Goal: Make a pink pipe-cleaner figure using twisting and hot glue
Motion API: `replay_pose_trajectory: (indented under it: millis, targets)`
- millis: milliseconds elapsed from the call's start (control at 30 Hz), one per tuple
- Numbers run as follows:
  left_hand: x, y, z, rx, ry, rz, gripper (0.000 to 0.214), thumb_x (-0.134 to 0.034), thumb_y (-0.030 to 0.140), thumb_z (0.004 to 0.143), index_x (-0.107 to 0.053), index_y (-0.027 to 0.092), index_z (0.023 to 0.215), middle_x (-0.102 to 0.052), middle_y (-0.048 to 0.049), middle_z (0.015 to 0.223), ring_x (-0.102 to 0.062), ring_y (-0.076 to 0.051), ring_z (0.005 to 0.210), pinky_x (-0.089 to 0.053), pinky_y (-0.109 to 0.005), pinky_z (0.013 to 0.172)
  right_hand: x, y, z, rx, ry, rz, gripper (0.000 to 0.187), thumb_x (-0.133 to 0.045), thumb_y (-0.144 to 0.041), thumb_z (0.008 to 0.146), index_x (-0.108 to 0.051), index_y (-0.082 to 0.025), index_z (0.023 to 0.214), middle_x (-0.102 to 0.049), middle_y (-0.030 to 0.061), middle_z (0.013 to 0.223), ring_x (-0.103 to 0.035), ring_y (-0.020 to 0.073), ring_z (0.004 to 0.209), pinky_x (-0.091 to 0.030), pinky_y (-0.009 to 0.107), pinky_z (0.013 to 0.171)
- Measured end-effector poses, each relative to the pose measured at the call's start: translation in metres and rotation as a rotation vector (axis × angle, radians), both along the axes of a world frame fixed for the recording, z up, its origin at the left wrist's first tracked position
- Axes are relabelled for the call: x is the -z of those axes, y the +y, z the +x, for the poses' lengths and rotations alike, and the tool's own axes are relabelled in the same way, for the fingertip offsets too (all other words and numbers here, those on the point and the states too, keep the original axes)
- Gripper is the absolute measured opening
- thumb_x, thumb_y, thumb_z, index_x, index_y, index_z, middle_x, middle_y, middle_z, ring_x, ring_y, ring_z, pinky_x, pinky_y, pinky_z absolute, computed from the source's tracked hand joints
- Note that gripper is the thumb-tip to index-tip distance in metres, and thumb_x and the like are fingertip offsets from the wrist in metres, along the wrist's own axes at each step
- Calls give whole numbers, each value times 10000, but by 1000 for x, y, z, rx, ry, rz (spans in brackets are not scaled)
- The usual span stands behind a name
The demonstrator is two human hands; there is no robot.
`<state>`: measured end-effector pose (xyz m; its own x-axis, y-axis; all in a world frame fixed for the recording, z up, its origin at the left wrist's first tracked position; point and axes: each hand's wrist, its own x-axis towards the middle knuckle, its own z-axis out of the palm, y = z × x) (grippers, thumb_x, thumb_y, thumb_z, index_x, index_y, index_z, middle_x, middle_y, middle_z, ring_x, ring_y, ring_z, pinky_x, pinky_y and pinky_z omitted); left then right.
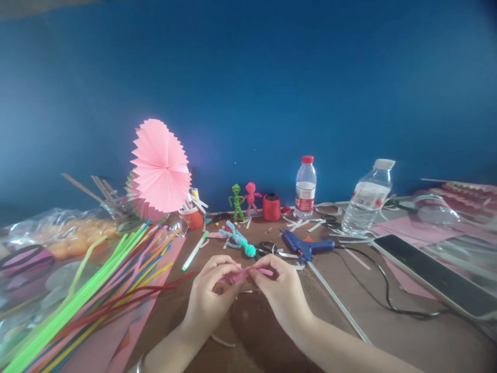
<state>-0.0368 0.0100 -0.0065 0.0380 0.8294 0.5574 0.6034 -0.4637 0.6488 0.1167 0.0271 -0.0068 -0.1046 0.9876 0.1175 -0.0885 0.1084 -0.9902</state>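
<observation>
A pink pipe cleaner is pinched between both hands above the middle of the table. Part of it looks coiled or bunched near my left hand, whose thumb and fingers close on it. My right hand grips the other part, and a short end pokes out past its fingers. Just beyond the hands a blue pipe-cleaner figure lies on its back, its turquoise head towards me. Black-handled scissors rest beside that head, partly hidden. Farther back stand a green figure and a pink figure.
Loose pipe cleaners cover the left side. A blue glue gun with its cord lies at right, near a phone. Two water bottles, a red spool and a pink paper fan stand at the back. Paper scraps are scattered around.
</observation>
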Motion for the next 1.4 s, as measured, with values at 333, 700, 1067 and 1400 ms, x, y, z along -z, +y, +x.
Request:
replay_pose_trajectory:
  millis: [333, 700, 1067, 1400]
  targets:
    - [-3, 0, 3, -4, -33, -45, 49, -633, 175, 737, -675, 182, 762, -622, -73, 849, -632, -187, 751, -547, -242, 583, -2, -10, 1, -33, -80, 158, 93, -579, -146, 738, -644, -184, 684, -690, 29, 748, -630, 172, 694, -492, 240, 634]
    - [3, 2, -2, -23, 10, -50, 117, -607, 121, 725, -667, 194, 794, -629, -61, 900, -627, -191, 791, -526, -298, 706, 8, -12, -3, -78, -5, 214, 154, -615, -98, 709, -724, -205, 731, -685, 56, 888, -656, 189, 810, -539, 256, 701]
    - [3, 2, -3, -7, 3, -41, 190, -598, 53, 693, -657, 195, 804, -627, -52, 897, -621, -202, 823, -511, -314, 728, 6, -10, -2, -74, -103, 304, 205, -627, -30, 695, -731, -207, 705, -706, 46, 876, -654, 180, 827, -508, 267, 758]
    - [2, 1, -5, 86, -45, -3, 104, -609, 150, 775, -625, 208, 859, -593, -42, 912, -598, -182, 854, -497, -298, 758, 3, -5, 0, -100, -87, 250, 223, -609, -19, 692, -736, -201, 721, -614, 48, 901, -630, 172, 835, -516, 234, 735]
